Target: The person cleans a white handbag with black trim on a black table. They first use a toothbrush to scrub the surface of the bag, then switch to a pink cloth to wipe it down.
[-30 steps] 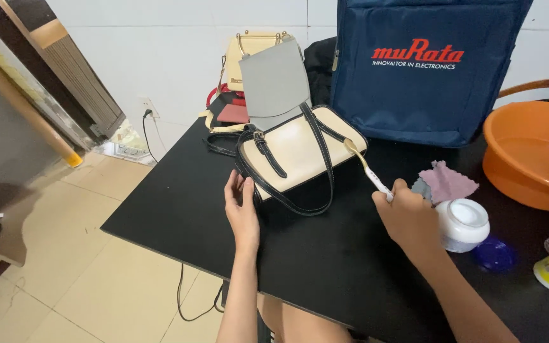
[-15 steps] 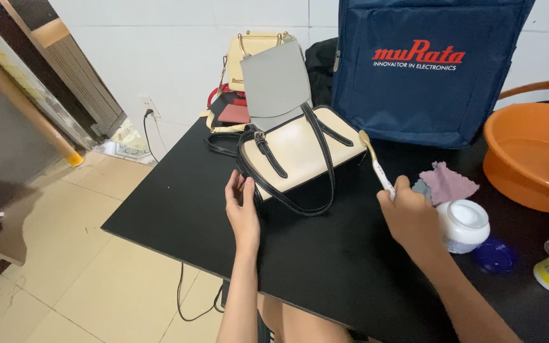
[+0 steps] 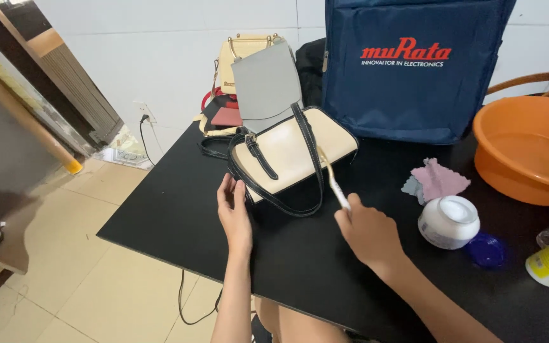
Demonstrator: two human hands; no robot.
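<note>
The left hand [image 3: 235, 213] lies open on the black counter [image 3: 160, 209], its fingers against the near corner of the cream bag [image 3: 290, 152]. The right hand [image 3: 368, 232] is closed around a toothbrush [image 3: 330, 181], whose head touches the bag's side by the dark strap [image 3: 312, 159]. Right of it stand a white jar [image 3: 448, 221], a blue lid [image 3: 485, 250] and cloths [image 3: 436, 180]. Beyond are an orange basin [image 3: 528, 155] and a navy bag [image 3: 414, 70].

Both forearms are showing bare to the elbow, the left hand [image 3: 235, 215] and right hand [image 3: 368, 232] wearing no gloves or rings.
</note>
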